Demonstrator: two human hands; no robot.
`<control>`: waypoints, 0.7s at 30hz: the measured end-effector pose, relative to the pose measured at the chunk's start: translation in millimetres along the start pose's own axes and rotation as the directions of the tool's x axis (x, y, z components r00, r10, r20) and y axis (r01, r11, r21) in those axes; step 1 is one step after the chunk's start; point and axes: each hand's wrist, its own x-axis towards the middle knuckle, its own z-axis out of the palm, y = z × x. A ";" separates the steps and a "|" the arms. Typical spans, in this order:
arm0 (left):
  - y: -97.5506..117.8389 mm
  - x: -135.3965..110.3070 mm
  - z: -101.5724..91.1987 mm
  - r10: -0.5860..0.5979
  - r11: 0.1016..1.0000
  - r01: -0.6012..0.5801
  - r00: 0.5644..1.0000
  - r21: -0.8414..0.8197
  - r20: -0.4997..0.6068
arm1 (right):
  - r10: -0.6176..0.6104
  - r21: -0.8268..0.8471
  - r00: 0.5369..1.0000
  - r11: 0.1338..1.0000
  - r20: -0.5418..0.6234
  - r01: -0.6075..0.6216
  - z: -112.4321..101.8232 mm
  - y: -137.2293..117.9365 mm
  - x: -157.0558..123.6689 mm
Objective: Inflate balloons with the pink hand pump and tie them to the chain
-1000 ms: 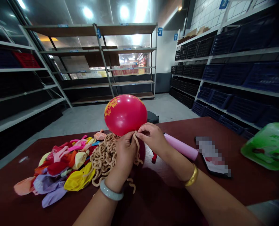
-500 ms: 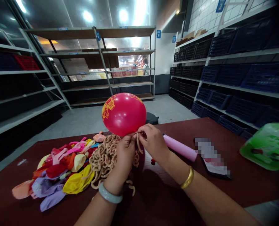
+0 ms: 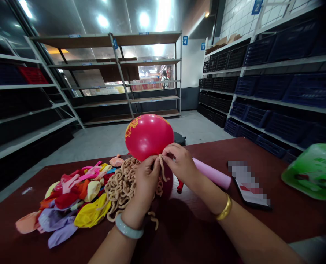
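An inflated red balloon [image 3: 149, 136] with yellow printing floats in front of me over the table, its neck end down at my fingertips. My left hand [image 3: 146, 178] is closed in a pinch at that neck. Thumb and fingers of my right hand [image 3: 182, 163] pinch a short tan cord [image 3: 163, 169] at the same spot, and its end hangs down between my hands. The exact knot is hidden by my fingers. Beside my left hand lies a heap of curly tan cords [image 3: 121, 187]. Farther left is a pile of uninflated balloons [image 3: 69, 198] in many colours.
On the dark red table [image 3: 284, 176] lie a pink cylinder [image 3: 214, 173], a small red balloon piece [image 3: 180, 186], a phone [image 3: 249, 185] and a green plastic pack [image 3: 312, 172]. Metal shelves [image 3: 119, 66] stand beyond, with dark crates [image 3: 311, 90] on the right.
The balloon has dipped slightly down and to the right. My right fingers have shifted a little around the cord at the neck, while my left hand has hardly moved.
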 end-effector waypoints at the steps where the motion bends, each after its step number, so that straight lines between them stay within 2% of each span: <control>1: 0.4 -0.1 0.1 0.004 1.000 -0.004 1.000 0.012 0.006 | 0.005 0.006 1.000 1.000 -0.007 -0.005 0.2 -0.4 0.1; 7: -0.3 -1.3 0.4 0.004 1.000 -0.005 1.000 0.007 0.002 | -0.018 0.074 1.000 0.997 -0.006 0.018 1.3 -2.1 0.3; 12: 0.1 -3.6 1.2 -0.057 0.997 0.055 0.998 -0.055 -0.029 | -0.045 0.123 0.998 0.992 0.038 0.040 2.1 -0.4 -0.8; 17: -3.8 -5.1 1.1 0.028 0.999 -0.029 0.999 -0.024 -0.036 | 0.050 0.214 0.999 0.975 0.015 -0.052 3.5 1.8 -1.7; 21: -6.9 -5.6 0.2 0.078 0.996 -0.075 0.996 0.052 -0.046 | 0.047 0.213 0.998 0.976 0.033 -0.053 3.0 1.5 -1.0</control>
